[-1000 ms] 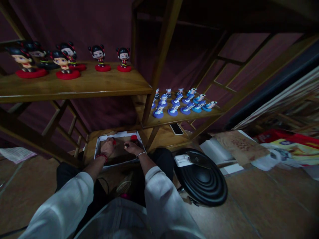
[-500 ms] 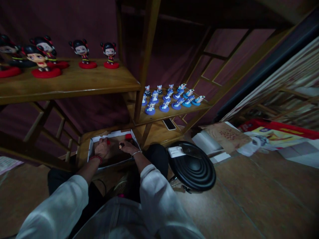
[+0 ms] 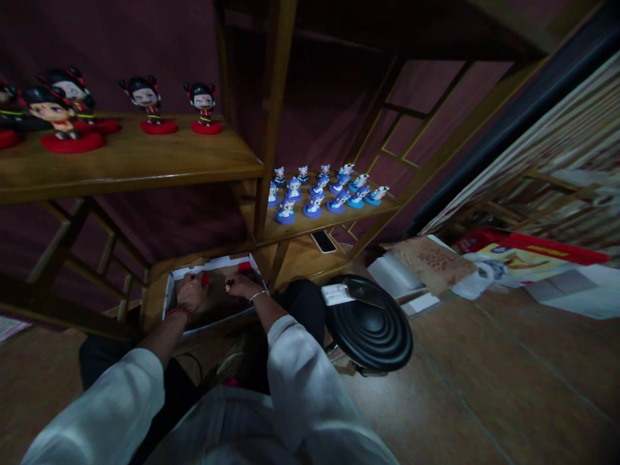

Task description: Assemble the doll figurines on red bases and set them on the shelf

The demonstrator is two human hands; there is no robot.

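Note:
My left hand (image 3: pixel 191 296), with a red bead bracelet on the wrist, is inside a shallow white-rimmed cardboard box (image 3: pixel 168 294). Its fingers close on a small red piece (image 3: pixel 205 280), which shows only in part. Across from it, my right hand (image 3: pixel 243 288) is closed around a small dark-topped figurine (image 3: pixel 229 285), mostly covered by the fingers. Another red piece (image 3: pixel 245 267) lies at the box's far right corner, just beyond my right hand.
Black-haired figurines on red bases (image 3: pixel 206 128) stand on the upper left shelf (image 3: pixel 184 155). Several blue-and-white figurines (image 3: pixel 285 212) fill the lower right shelf. A phone (image 3: pixel 323 241) lies beneath them. Right of my knee is a round black stool (image 3: pixel 378 342) holding a white item and dark case.
The whole view has shifted slightly, so the shelves and box sit a little further left. Both hands stay in the box with their fingers closed; the right hand has turned slightly.

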